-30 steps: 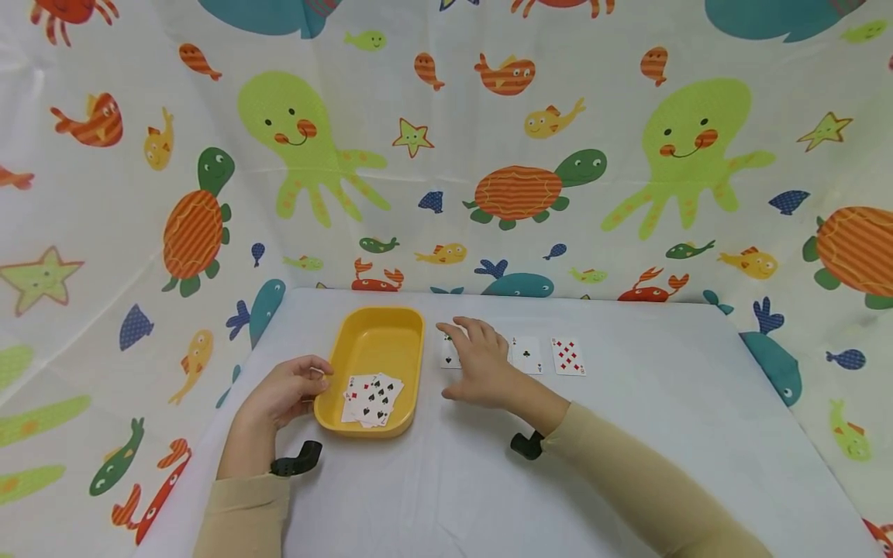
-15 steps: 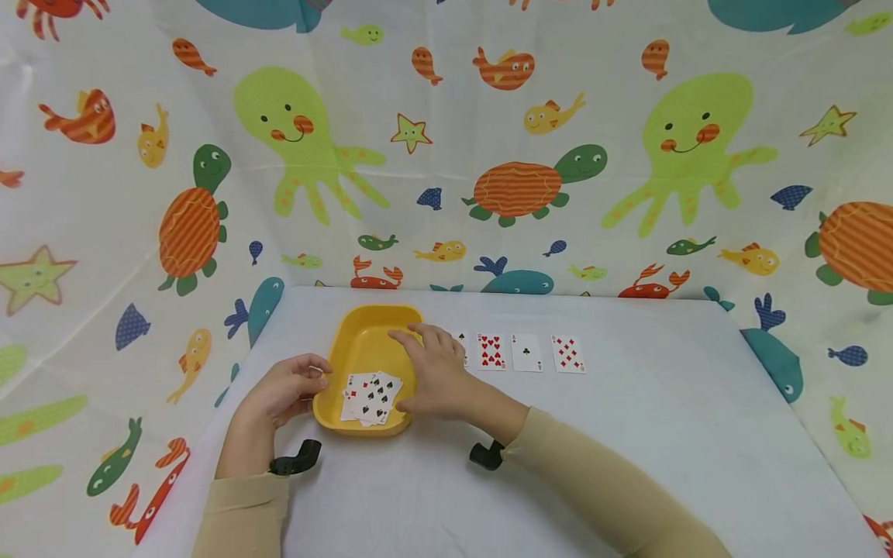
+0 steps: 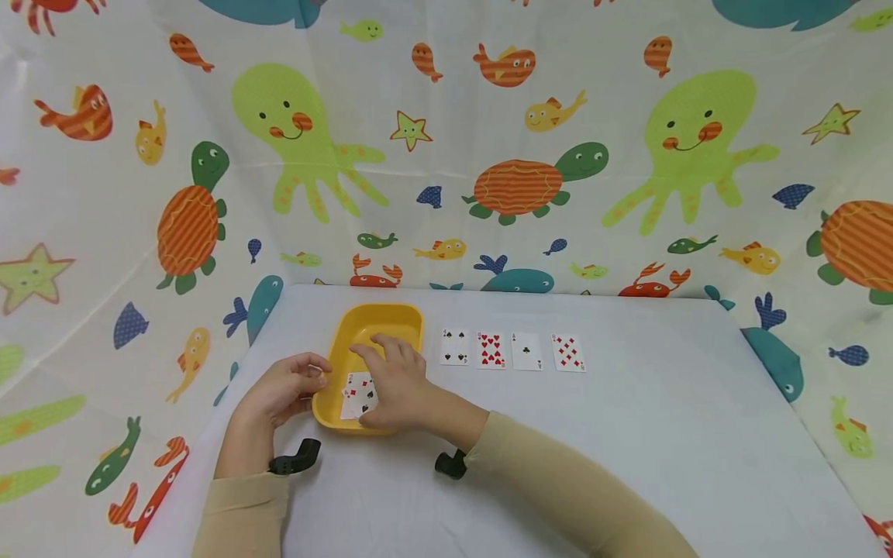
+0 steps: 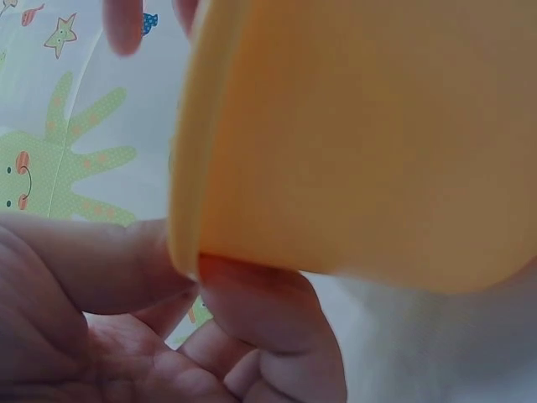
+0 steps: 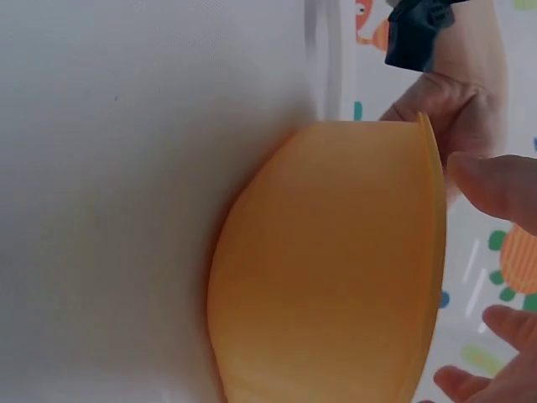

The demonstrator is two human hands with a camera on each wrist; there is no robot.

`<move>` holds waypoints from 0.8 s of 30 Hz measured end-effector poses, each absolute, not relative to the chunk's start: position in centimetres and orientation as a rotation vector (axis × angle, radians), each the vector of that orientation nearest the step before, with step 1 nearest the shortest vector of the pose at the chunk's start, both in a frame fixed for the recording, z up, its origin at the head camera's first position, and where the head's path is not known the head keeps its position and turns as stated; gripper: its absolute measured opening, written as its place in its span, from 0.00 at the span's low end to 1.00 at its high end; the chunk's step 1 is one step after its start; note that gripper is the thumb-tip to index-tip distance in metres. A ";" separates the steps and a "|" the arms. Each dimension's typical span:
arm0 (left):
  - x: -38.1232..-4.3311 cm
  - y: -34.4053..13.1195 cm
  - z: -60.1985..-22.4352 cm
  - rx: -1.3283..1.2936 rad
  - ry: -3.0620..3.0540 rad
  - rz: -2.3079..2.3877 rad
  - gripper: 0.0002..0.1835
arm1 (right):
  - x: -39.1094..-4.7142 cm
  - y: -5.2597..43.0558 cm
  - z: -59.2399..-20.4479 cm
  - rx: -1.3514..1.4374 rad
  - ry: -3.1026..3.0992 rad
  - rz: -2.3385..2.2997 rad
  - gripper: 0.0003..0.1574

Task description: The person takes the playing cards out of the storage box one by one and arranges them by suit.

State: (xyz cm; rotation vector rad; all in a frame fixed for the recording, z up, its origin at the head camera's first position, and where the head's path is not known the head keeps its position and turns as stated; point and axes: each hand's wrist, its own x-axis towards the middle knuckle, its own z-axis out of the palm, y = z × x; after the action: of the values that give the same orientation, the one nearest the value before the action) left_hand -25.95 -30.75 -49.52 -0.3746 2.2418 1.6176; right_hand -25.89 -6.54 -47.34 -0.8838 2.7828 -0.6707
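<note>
A yellow plastic tub [image 3: 410, 310] stands on the white table, with a few overlapping playing cards [image 3: 353, 387] at its near end. At the tub's left side my left hand [image 3: 279, 389] pinches the rim; the left wrist view shows a thumb and curled finger [image 4: 260, 306] on either side of the wall. My right hand [image 3: 401, 391] hovers over the tub's right half, fingers spread and bent a little, nothing between them, hiding part of the cards. In the right wrist view its fingertips [image 5: 508, 326] are apart, beyond the tub's rim.
Right of the tub, playing cards lie face up in a row: a spades card [image 3: 455, 347], a hearts card [image 3: 491, 351], an ace of clubs [image 3: 526, 352] and a diamonds card [image 3: 568, 353]. A sea-animal cloth [image 3: 446, 163] hangs behind the table.
My right hand has moved left from above the row of cards to over the tub, uncovering the spades and hearts cards. My left hand has stayed on the rim.
</note>
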 end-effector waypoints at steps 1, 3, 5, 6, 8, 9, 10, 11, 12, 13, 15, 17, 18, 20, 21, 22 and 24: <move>-25.9 -30.8 -49.6 -0.372 2.242 1.619 0.16 | -25.9 -6.9 -47.4 -0.879 2.777 -0.661 0.70; -25.9 -30.8 -49.6 -0.364 2.244 1.621 0.16 | -25.8 -7.5 -47.5 -0.873 2.766 -0.647 0.69; -25.9 -30.9 -49.7 -0.361 2.245 1.625 0.16 | -25.8 -8.0 -47.7 -0.863 2.762 -0.631 0.68; -25.9 -30.9 -49.7 -0.358 2.245 1.626 0.16 | -25.8 -8.2 -47.8 -0.858 2.757 -0.635 0.67; -25.9 -30.9 -49.8 -0.353 2.244 1.627 0.16 | -25.9 -8.5 -48.0 -0.837 2.753 -0.638 0.65; -25.9 -30.9 -49.8 -0.354 2.243 1.629 0.16 | -26.0 -8.7 -48.1 -0.824 2.756 -0.634 0.65; -25.9 -30.9 -49.8 -0.352 2.240 1.631 0.16 | -26.0 -8.8 -48.2 -0.810 2.758 -0.629 0.65; -25.9 -30.9 -49.8 -0.352 2.237 1.633 0.16 | -26.1 -8.9 -48.4 -0.797 2.762 -0.622 0.65; -25.9 -30.9 -49.8 -0.351 2.234 1.635 0.15 | -26.1 -9.0 -48.4 -0.783 2.765 -0.614 0.65; -26.0 -30.9 -49.8 -0.347 2.231 1.637 0.15 | -26.1 -9.1 -48.5 -0.771 2.769 -0.600 0.65; -26.0 -30.9 -49.7 -0.339 2.225 1.640 0.14 | -26.2 -9.3 -48.7 -0.760 2.777 -0.583 0.66; -26.1 -31.0 -49.6 -0.334 2.219 1.643 0.14 | -26.4 -9.5 -49.0 -0.751 2.784 -0.559 0.67; -26.1 -31.0 -49.6 -0.331 2.216 1.643 0.14 | -26.4 -9.6 -49.1 -0.748 2.786 -0.547 0.67; -26.1 -31.0 -49.5 -0.330 2.212 1.643 0.14 | -26.5 -9.8 -49.3 -0.738 2.793 -0.516 0.66; -26.1 -31.1 -49.5 -0.332 2.211 1.644 0.14 | -26.6 -9.8 -49.3 -0.731 2.792 -0.495 0.66; -26.1 -31.1 -49.5 -0.333 2.208 1.645 0.15 | -26.6 -9.9 -49.4 -0.722 2.790 -0.473 0.65; -26.1 -31.1 -49.6 -0.337 2.203 1.648 0.15 | -26.6 -10.1 -49.3 -0.697 2.779 -0.430 0.62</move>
State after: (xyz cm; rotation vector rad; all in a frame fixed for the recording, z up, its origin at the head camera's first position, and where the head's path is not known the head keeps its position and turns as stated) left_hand -26.09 -31.08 -49.57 -0.3373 2.2032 1.6485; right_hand -26.63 -10.05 -49.32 -0.6970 2.7789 -0.4299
